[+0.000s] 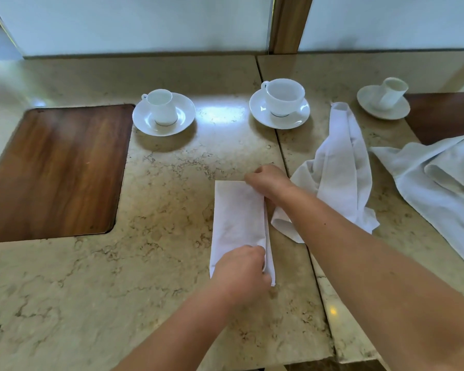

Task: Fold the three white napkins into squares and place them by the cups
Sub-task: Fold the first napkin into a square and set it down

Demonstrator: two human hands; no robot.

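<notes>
Both grips pinch the folded napkin [237, 210]: left hand [241, 271] near end, right hand [268, 180] far end.

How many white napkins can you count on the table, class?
3. One folded strip lies under both hands at the centre; one crumpled napkin lies right of it; one loose napkin lies at the far right, perhaps partly out of frame.

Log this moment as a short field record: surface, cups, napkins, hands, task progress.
surface: marble table with wooden inset
cups: three white cups on saucers; left cup, middle cup, right cup
folded napkin: long rectangle, not yet square
loose napkins: middle napkin and right napkin, crumpled
left hand: on the near end of the folded napkin
right hand: on its far end
progress: none placed by cups
</notes>
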